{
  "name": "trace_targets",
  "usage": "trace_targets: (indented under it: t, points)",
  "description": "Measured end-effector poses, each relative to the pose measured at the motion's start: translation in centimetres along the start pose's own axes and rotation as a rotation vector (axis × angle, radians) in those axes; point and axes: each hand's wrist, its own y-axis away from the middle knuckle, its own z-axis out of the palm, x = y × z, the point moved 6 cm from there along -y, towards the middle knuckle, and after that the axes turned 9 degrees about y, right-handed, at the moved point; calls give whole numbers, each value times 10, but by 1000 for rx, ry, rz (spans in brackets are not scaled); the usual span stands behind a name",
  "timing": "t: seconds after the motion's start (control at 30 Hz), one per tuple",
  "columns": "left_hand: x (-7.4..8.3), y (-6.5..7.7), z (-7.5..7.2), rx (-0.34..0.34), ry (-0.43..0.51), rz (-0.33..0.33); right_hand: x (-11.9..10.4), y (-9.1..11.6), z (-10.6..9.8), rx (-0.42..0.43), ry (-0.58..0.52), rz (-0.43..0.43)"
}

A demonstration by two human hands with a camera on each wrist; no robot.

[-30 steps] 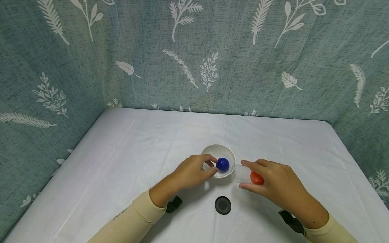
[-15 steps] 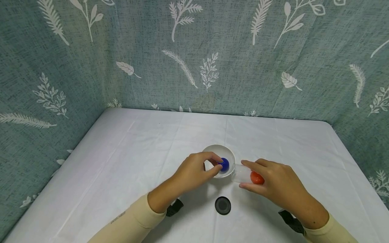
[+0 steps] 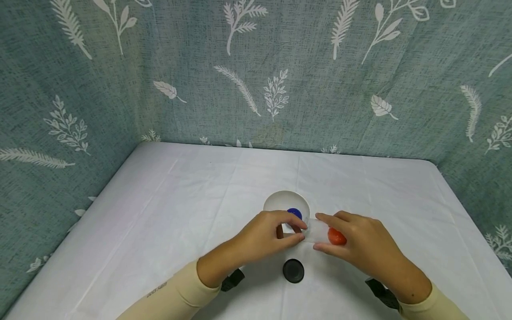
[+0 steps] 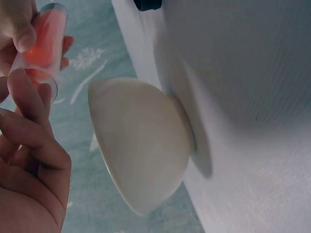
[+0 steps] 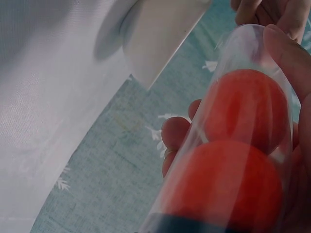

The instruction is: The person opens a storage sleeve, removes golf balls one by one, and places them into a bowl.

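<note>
My right hand [image 3: 362, 235] grips a clear tube [image 3: 317, 230] lying sideways in the air, its mouth turned left. Inside the tube are two orange-red balls [image 5: 245, 109], one behind the other, near its dark closed end. My left hand [image 3: 268, 235] has its curled thumb and fingers at the tube's mouth, pinching the rim; no ball shows between them. Behind the left hand, a white bowl [image 3: 276, 198] with a blue ball [image 3: 295, 212] in it is partly hidden. In the left wrist view the bowl [image 4: 141, 145] stands upright beside the left hand [image 4: 34, 165].
A round black lid [image 3: 293, 270] lies flat on the white-covered table [image 3: 192, 200], in front of the bowl and between the forearms. A patterned green-grey curtain [image 3: 256, 80] hangs behind the table and along its sides.
My left hand has left the blue ball in the bowl and moved right and nearer to me, to the tube's mouth. The right hand and tube have shifted only slightly left.
</note>
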Motion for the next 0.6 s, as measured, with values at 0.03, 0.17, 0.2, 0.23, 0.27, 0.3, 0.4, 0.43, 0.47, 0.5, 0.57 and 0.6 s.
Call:
trace_targets:
  t: [0.03,0.17,0.2,0.23,0.27,0.3,0.4,0.43,0.47,0.5,0.57,0.6]
  points:
    - [1,0,1,-7,-1,8,0,0,0,-11,1,3]
    - [3,1,2,-14,-3,27,-1,0,1,-23,8,4]
    - [4,1,2,-13,-4,30,-1,0,1,-22,9,3]
    - [4,1,2,-15,-3,35,-1,0,1,-20,10,1]
    - [5,1,2,-17,-3,39,-1,0,1,-19,12,0]
    - [5,1,3,-19,-2,43,-1,0,1,-19,12,0]
    - [5,1,4,-29,-6,53,-2,0,1,-27,9,4]
    - [5,1,4,-33,-10,54,-2,0,1,-31,8,6]
    - [5,1,5,-37,-13,54,-2,0,1,-37,8,8]
    - [5,1,5,-40,-14,56,-2,0,1,-43,7,9]
    - [5,1,7,-46,-19,57,-3,0,0,-54,5,12]
    - [4,1,7,-48,-20,57,-4,0,0,-59,7,11]
